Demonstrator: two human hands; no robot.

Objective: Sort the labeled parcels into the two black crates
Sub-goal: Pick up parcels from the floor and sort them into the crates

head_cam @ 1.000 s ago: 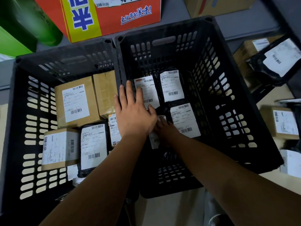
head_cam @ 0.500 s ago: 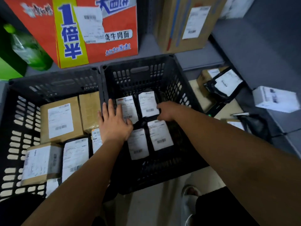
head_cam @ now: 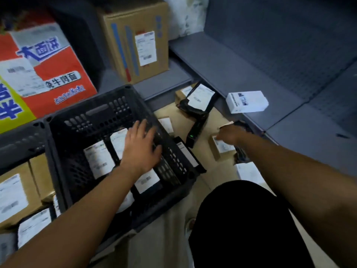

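Left hand [head_cam: 141,146] is hovering over the right crate [head_cam: 92,111], fingers spread and gripping nothing. Bagged parcels [head_cam: 98,159] are lying label-up inside. Further out, right hand [head_cam: 230,133] is hovering at a small carton [head_cam: 222,149] on the floor beside the crate. Blur is hiding whether its fingers are gripping. Carton is judged light and stiff, so grip it across opposite sides.

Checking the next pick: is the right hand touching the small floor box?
Cannot tell: head view, right hand overlaps the box at its top edge, blurred.
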